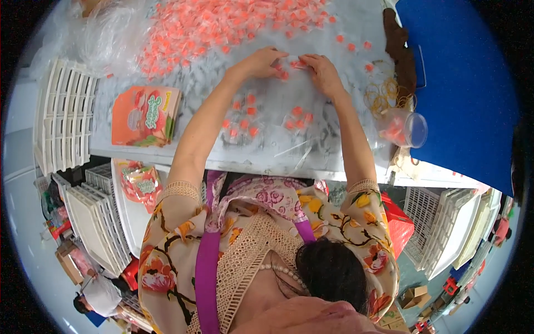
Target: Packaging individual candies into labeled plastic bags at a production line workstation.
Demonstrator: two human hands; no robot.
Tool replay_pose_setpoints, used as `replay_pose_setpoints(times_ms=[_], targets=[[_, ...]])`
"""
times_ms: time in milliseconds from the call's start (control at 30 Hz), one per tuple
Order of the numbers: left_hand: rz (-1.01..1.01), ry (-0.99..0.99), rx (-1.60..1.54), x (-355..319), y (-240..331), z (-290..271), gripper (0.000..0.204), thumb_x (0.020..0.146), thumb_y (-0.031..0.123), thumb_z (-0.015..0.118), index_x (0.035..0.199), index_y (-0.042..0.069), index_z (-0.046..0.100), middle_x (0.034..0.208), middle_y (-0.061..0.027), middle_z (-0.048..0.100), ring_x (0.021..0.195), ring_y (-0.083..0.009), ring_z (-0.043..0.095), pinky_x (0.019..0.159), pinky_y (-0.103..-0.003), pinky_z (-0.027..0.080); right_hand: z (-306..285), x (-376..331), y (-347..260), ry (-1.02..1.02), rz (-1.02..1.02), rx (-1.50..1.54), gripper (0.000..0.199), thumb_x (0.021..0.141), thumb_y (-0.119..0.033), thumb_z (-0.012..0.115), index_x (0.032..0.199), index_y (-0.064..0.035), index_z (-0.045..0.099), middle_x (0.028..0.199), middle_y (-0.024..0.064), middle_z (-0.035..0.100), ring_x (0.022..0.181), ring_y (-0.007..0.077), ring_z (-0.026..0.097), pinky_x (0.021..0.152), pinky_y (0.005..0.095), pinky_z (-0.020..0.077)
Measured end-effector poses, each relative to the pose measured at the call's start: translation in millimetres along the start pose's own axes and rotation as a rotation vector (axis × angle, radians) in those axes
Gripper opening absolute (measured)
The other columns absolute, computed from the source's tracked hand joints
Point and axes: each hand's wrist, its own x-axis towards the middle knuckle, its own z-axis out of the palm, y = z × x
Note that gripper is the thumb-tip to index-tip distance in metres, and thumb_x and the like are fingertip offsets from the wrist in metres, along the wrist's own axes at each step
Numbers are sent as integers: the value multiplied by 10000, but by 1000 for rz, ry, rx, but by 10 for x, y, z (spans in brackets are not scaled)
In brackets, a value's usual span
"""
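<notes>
Dark hair [332,273] nearest, then two packet groups [251,111] [297,111]; right fingers [314,58] pinch one packet [298,65], grip of left fingers [272,54] unclear.

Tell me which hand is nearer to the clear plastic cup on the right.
Right. The right hand is left of and above the clear plastic cup in the picture; the left hand is farther left, beyond the right one.

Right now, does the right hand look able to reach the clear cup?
Probably yes. The right hand is near the cup, and nothing tall seems to stand between them; rubber bands lie beside the cup. The hand is at a packet, so it may need to leave that first.
</notes>
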Motion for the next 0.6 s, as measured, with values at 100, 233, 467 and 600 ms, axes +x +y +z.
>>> replay_pose_setpoints(times_ms=[100,233,467,600], targets=[[26,-11,75,-242,41,94,529,779,239,722,1265,116,552,1072,-128,564,887,-267,579,782,-353,484,-18,-174,-195,-98,-40,60,473,717,90,513,1154,-60,614,1156,106,611,993,328,548,874,373,456],[-54,30,-96,-774,199,9,491,783,221,707,1234,83,570,1123,-130,556,997,-266,572,836,-342,474,-194,-528,-581,-171,17,184,508,718,73,538,1207,-60,581,1220,111,586,1072,327,536,935,387,427],[-310,765,105,-2104,307,594,598,810,281,662,1323,50,461,1346,-231,390,1225,-391,398,1007,-486,353,-232,-1131,-962,8,134,19,919,630,-355,806,1395,-76,380,1445,168,362,1308,385,348,1081,482,283],[-342,807,135,-1943,447,965,670,813,359,646,1354,39,414,1374,-288,332,1251,-452,333,1044,-516,286,14,-966,-974,-30,21,-76,1178,456,-542,799,1423,-67,323,1480,193,276,1351,434,243,1088,513,259]])
